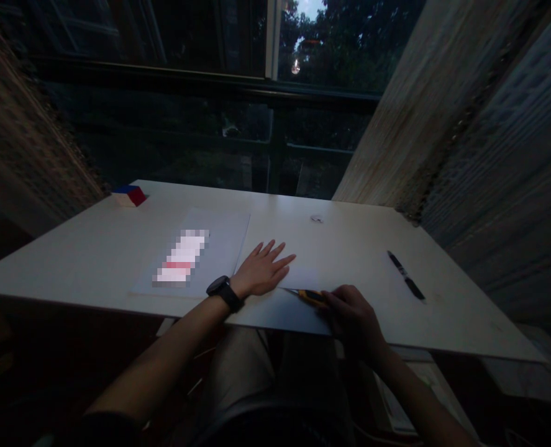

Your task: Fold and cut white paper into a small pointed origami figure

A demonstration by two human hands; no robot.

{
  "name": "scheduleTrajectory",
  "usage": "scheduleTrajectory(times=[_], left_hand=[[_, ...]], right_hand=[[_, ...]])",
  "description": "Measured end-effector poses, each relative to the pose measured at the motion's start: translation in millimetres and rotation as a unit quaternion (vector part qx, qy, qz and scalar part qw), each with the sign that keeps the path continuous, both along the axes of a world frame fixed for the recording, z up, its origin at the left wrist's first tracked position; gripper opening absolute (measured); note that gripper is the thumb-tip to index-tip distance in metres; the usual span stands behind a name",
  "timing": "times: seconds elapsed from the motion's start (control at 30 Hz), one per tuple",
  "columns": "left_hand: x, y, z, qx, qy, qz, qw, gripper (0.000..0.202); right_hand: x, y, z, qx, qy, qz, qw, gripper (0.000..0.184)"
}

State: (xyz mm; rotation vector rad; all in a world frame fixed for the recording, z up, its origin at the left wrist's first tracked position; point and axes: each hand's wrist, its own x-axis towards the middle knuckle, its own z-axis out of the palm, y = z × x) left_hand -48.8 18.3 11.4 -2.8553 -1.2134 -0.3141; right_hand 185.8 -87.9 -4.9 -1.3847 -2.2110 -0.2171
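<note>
My left hand (264, 270) lies flat on the white table (359, 236) with its fingers spread, a black watch (223, 292) on that wrist. Beside it, my right hand (352, 310) is closed around a yellow and black utility knife (313, 298). The knife's thin blade is out and points left, close to the heel of my left hand. A pale sheet seems to lie beneath the left hand and blade, but its edges are hard to make out in the dim light.
Left of my hands, white paper (231, 239) lies under a lit, blurred-out screen (182, 257). A puzzle cube (130, 195) sits at the far left corner. Toward the back is a small white object (317, 218); a black pen (405, 274) lies on the right. Curtains flank the window.
</note>
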Motion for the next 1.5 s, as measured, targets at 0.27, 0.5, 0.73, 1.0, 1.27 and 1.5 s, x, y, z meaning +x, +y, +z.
scheduleTrajectory(times=[0.27, 0.5, 0.73, 1.0, 1.27, 1.5], left_hand=[[-0.4, -0.2, 0.8, -0.001, 0.002, -0.002, 1.000, 0.050], [-0.6, 1.2, 0.2, -0.016, 0.001, -0.004, 1.000, 0.050], [-0.5, 4.8, 0.2, -0.057, -0.013, -0.004, 0.998, 0.049], [-1.6, 3.4, 2.6, -0.059, -0.043, -0.009, 0.997, 0.049], [10.0, -32.9, 11.5, -0.023, -0.056, -0.071, 0.996, 0.090], [8.3, -86.9, 0.7, -0.006, -0.032, -0.164, 0.986, 0.082]], right_hand=[[0.8, -1.3, 5.9, 0.014, -0.020, 0.018, 1.000, 0.022], [3.0, 3.0, 2.3, 0.036, -0.023, 0.037, 0.998, 0.023], [11.2, -0.4, 2.6, 0.032, 0.013, 0.088, 0.995, 0.024], [33.1, -4.8, -0.5, -0.021, 0.071, 0.087, 0.993, 0.026], [63.6, -5.6, 9.5, 0.022, 0.162, -0.057, 0.985, 0.025], [61.0, -1.0, 9.0, -0.016, 0.204, -0.155, 0.967, 0.031]])
